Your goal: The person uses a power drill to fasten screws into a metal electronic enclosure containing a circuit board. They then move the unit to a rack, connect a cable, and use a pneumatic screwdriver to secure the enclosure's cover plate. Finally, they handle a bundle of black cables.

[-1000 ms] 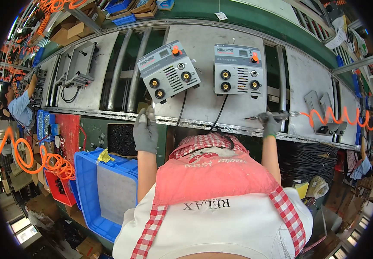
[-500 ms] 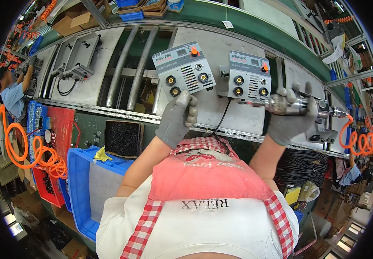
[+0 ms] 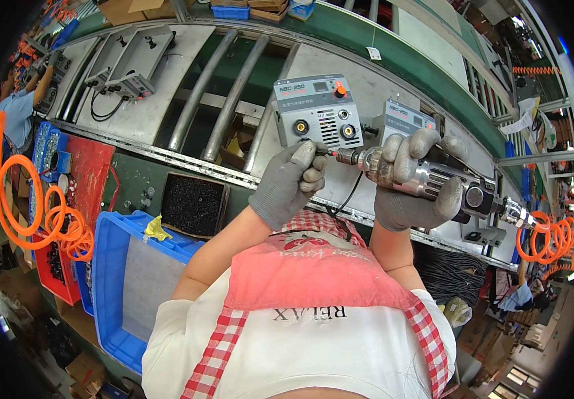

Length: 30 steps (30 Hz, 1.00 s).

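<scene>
Steel conveyor point(image 3: 167, 100) runs across the far side of a factory line, its rollers bending with the lens. On it, far centre, sit two grey welders: the left welder point(image 3: 317, 113), with an orange knob and round sockets on its face, and the right welder point(image 3: 403, 120), partly hidden behind the hands. A black cable point(image 3: 350, 196) drops from them toward the near edge.

The right hand point(image 3: 410, 183), in a grey glove, is closed around a metal air driver point(image 3: 433, 179), held level in front of the welders with its bit pointing left. An orange coiled hose point(image 3: 553, 236) trails from the driver's right end.

The left hand point(image 3: 290, 183), also gloved in grey, has its fingers pinched at the driver's tip, just beside the left welder's lower front. Whether it holds a screw there is too small to tell.

Below the conveyor, left of centre, a black tray of screws point(image 3: 194, 203) sits in the bench. Nearer and to the left lies a blue bin point(image 3: 111, 266) with a yellow rag point(image 3: 156, 229) on its rim. A red bin point(image 3: 87, 173) and more orange hose point(image 3: 27, 206) are at far left, where another person in blue point(image 3: 17, 106) works at the line.
</scene>
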Tool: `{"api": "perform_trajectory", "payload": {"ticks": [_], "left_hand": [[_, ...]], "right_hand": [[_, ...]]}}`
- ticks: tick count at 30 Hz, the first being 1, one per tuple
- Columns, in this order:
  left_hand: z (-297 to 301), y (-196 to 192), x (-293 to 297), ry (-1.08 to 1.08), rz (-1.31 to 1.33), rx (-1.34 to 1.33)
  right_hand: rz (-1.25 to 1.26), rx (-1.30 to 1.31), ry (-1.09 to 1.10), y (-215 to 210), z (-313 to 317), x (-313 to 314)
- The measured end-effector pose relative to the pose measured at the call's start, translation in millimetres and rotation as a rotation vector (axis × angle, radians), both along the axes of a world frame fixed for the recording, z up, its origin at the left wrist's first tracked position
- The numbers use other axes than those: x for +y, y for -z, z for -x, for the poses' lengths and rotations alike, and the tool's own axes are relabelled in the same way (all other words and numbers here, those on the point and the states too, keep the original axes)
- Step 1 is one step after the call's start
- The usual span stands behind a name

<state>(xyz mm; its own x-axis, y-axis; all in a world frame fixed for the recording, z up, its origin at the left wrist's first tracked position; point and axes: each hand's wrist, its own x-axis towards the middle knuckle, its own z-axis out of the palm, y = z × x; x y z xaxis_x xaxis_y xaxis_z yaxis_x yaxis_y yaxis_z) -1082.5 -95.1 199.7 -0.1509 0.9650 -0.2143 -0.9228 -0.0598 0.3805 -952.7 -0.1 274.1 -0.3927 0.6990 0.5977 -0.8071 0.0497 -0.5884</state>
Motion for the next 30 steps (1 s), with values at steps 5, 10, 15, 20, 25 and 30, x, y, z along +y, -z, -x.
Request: {"api": "perform_trajectory", "payload": {"ticks": [5, 10, 15, 20, 25, 30], "left_hand": [[6.8, 9.1, 0.6, -0.035, 0.046, 0.085], [9.6, 20.0, 6.9, -0.041, 0.25, 0.204], [25.9, 54.7, 16.9, -0.41, 0.421, 0.906], [27.7, 96.4, 42.3, -0.618, 0.322, 0.901], [21.5, 141.3, 64.2, -0.557, 0.156, 0.802], [23.3, 137.7, 71.6, -0.526, 0.186, 0.756]], "right_hand": [[-0.02, -0.043, -0.067, 4.6, 13.0, 3.8], [-0.084, -0.081, -0.064, 16.4, 31.1, 11.4], [-0.11, -0.11, 0.137, 38.2, 54.6, 37.5], [-0.107, -0.151, 0.109, 50.4, 67.1, 54.2], [-0.076, -0.157, 0.053, 59.2, 73.7, 58.8], [-0.11, -0.235, 0.076, 59.0, 76.0, 55.7]]}}
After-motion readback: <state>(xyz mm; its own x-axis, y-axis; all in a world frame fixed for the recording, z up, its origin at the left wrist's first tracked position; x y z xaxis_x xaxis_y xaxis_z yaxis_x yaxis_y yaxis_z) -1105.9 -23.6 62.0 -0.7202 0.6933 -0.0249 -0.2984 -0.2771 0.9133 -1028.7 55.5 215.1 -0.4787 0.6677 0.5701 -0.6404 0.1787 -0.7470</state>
